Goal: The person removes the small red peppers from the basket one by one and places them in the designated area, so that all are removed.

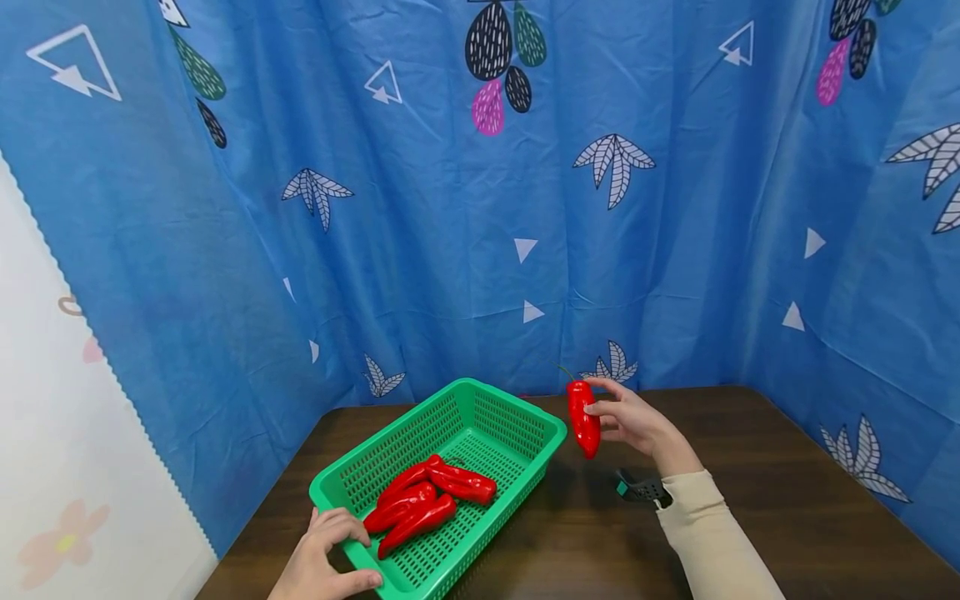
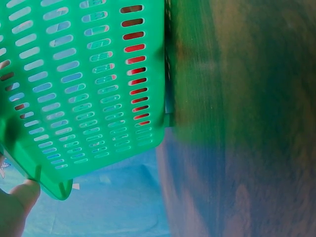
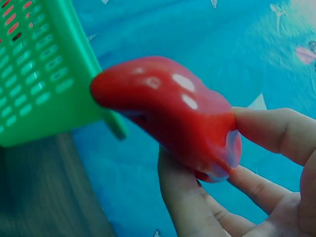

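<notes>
A green plastic basket (image 1: 547,433) stands on the table, with several red peppers (image 1: 420,525) lying in its near left part. My left hand (image 1: 322,558) grips the basket's near left rim; in the left wrist view a finger and the rim of the basket (image 2: 54,190) show at the lower left. Just right of the basket, above the table, my right hand (image 1: 637,421) pinches one more red pepper (image 1: 582,421) between thumb and fingers, its stem up. The right wrist view shows that pepper (image 3: 158,98) held by the fingertips of the hand (image 3: 276,197).
The dark wooden table (image 1: 765,500) extends to the right of the basket. A blue patterned curtain (image 1: 450,250) hangs behind the table and along its sides, and a white cloth (image 1: 67,433) hangs at the left. A dark band (image 1: 643,487) is at my right wrist.
</notes>
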`<action>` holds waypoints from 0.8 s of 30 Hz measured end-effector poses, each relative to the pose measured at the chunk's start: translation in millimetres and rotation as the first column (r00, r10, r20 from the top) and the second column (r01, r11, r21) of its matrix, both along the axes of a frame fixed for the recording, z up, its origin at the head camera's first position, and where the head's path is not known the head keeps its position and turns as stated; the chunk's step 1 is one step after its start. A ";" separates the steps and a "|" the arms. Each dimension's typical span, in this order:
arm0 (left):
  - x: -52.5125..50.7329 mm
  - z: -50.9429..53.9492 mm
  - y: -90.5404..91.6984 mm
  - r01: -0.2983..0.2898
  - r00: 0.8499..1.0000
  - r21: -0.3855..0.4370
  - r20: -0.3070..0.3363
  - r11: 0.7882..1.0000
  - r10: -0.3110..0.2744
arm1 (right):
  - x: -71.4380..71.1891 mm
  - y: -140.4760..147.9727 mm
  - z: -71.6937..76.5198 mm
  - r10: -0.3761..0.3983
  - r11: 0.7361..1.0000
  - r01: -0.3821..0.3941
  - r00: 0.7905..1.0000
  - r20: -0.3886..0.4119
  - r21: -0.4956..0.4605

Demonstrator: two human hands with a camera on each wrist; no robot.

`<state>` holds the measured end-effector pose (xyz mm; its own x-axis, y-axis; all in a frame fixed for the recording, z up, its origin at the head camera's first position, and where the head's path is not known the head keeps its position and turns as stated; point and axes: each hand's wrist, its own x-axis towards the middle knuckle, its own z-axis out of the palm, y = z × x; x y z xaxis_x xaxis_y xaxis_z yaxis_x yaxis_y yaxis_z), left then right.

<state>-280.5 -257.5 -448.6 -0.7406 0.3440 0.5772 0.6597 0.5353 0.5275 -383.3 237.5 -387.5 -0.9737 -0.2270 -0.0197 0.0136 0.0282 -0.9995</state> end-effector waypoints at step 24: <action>-0.2 -1.0 -0.5 -0.004 1.000 -0.014 -0.011 1.000 0.004 | -0.6 9.0 -59.1 -0.124 0.989 0.116 0.989 0.085 0.094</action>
<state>-280.8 -258.0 -449.6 -0.7355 0.3489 0.5807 0.6633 0.5453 0.5125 -383.9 246.5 -446.6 -0.9871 -0.1017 -0.1235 0.1123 0.1096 -0.9876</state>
